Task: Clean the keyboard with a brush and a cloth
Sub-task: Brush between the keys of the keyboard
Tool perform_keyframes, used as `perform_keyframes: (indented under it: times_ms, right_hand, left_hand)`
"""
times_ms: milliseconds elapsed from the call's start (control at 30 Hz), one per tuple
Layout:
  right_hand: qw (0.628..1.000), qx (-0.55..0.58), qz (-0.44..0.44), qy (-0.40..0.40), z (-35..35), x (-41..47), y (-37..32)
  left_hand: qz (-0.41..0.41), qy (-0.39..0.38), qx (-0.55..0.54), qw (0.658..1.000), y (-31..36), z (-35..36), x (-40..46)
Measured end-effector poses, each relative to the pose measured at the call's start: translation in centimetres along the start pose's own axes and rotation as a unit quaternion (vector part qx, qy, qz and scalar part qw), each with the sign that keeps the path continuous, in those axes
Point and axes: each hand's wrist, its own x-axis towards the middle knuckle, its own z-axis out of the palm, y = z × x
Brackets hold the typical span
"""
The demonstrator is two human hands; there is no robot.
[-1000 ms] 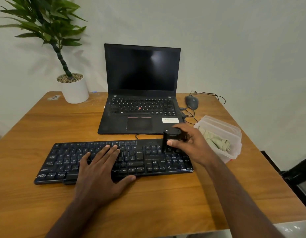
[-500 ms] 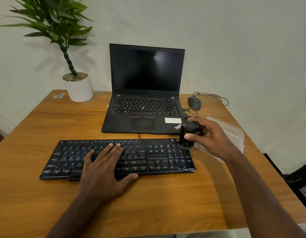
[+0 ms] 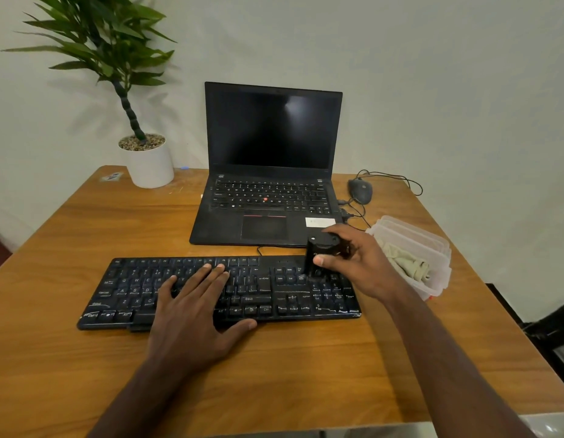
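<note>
brush [image 3: 321, 252] moved back onto keyboard [image 3: 274, 295] | right hand [image 3: 359, 263] grips brush | left hand [image 3: 195, 308] flat on keys

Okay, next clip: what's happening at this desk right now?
A person is cleaning a black keyboard on a wooden desk. The left hand lies flat on the keys, fingers straight, steadying it. The right hand grips a small black brush, its lower end down on the keys near the keyboard's right end. A beige cloth sits untouched in a clear plastic container to the right. An open laptop with a dark screen stands behind.
</note>
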Motion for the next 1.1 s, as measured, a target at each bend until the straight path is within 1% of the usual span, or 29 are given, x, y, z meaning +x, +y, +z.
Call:
perform_keyframes:
  times_ms: [167, 267, 367, 467, 567, 633, 700, 800, 833, 900, 967, 1000, 1100]
  right_hand:
    - [0.997, -0.073, 0.013, -0.008, -3.2, -0.5, 0.5]
    - [0.997, -0.076, 0.018, 0.002, -4.4, -0.5, 0.1]
    - [0.999, -0.042, 0.018, 0.011, -3.6, -0.7, 0.2]
    - [0.999, -0.045, 0.018, 0.008, -2.8, -1.0, 0.5]
    - [0.997, -0.063, 0.005, 0.049, -2.7, -0.6, 0.3]
    - [0.996, -0.046, -0.013, 0.076, -1.7, -0.2, -0.2]
    - [0.995, -0.034, -0.027, 0.086, 0.2, 0.0, -0.9]
    - [0.996, -0.020, -0.037, 0.076, 3.1, 0.4, -2.1]
    - [0.997, -0.006, -0.032, 0.069, 4.1, 0.6, -2.4]
    - [0.998, 0.016, -0.035, 0.042, 6.3, 1.1, -3.5]
    - [0.999, 0.021, -0.046, 0.010, 8.5, 2.0, -4.4]
    - [0.998, 0.028, -0.049, -0.002, 9.7, 2.3, -4.9]
    - [0.998, 0.037, -0.051, -0.029, 13.1, 3.4, -6.1]
  left_hand:
    - [-0.002, 0.004, 0.002, 1.000, -0.1, 0.1, 0.0]
    - [-0.002, 0.005, -0.001, 1.000, -0.2, 0.2, 0.0]
    - [-0.001, 0.002, 0.000, 1.000, -0.2, 0.2, 0.0]
    - [0.002, 0.002, 0.000, 1.000, -0.1, 0.2, 0.0]
    - [0.000, -0.003, -0.006, 1.000, 0.0, 0.1, 0.0]
    - [0.001, 0.006, -0.035, 0.999, -0.1, -0.1, -0.2]
    - [-0.002, 0.035, -0.077, 0.996, -1.0, -1.0, -0.5]
    - [-0.045, 0.079, -0.106, 0.990, -5.0, -3.1, -1.2]
    - [-0.077, 0.085, -0.104, 0.988, -6.9, -3.8, -1.5]
    - [-0.164, 0.071, -0.108, 0.978, -10.5, -4.9, -2.4]
    - [-0.226, 0.059, -0.148, 0.961, -12.8, -5.2, -3.4]
    - [-0.232, 0.058, -0.171, 0.956, -13.4, -5.1, -3.9]
    - [-0.199, 0.048, -0.200, 0.958, -13.7, -4.6, -5.3]
